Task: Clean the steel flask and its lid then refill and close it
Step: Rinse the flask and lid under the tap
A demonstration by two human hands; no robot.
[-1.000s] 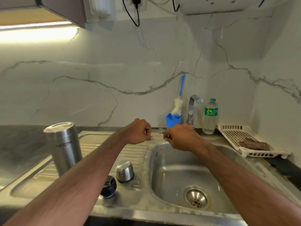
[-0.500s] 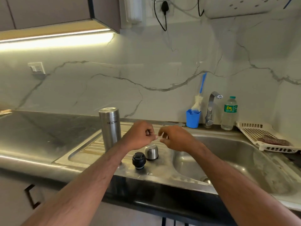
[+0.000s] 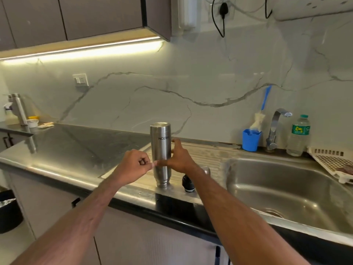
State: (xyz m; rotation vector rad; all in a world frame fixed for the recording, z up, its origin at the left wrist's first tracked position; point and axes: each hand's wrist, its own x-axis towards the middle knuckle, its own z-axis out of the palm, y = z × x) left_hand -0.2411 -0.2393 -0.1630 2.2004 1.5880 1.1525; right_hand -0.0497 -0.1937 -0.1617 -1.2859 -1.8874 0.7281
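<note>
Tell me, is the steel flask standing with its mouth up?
No, the steel flask stands upside down on the drainboard, narrow neck at the bottom and lettering inverted.

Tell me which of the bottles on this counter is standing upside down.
The steel flask on the drainboard, between the hands: its narrow neck is down and its lettering reads inverted. The plastic water bottle by the tap stands upright, green cap on top.

both hands (image 3: 133, 165) have shifted left, before the flask (image 3: 160, 150).
</note>
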